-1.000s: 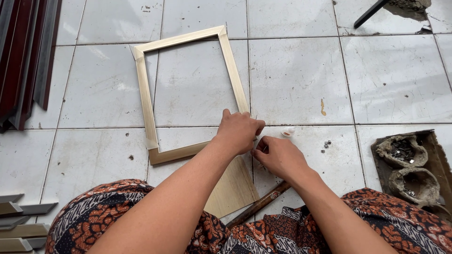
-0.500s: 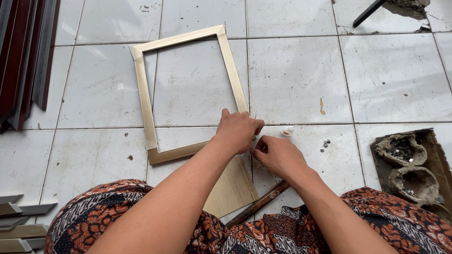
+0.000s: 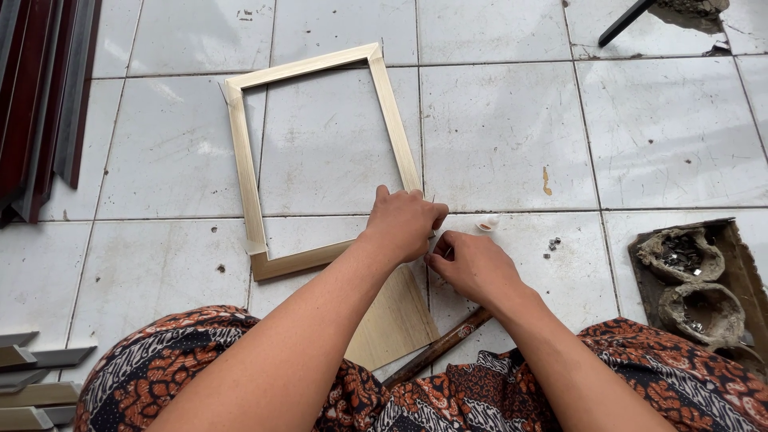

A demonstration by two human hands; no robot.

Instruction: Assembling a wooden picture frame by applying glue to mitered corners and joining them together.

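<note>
A light wooden rectangular frame [image 3: 244, 168] lies flat on the white tiled floor. My left hand [image 3: 404, 224] presses down on its near right corner, fingers curled over the joint. My right hand [image 3: 472, 264] sits just beside it, fingertips pinched at the same corner on something too small to make out. Under my forearms lies a thin plywood sheet [image 3: 396, 320], and a brown wooden handle [image 3: 440, 348] pokes out beneath my right wrist.
Dark red and grey frame mouldings [image 3: 40, 96] lie stacked at the left edge, with short cut pieces [image 3: 32, 384] at the lower left. A wooden tray [image 3: 748, 272] holding two crusty bowls of small metal parts sits at the right. Loose metal bits [image 3: 552, 244] dot the tile.
</note>
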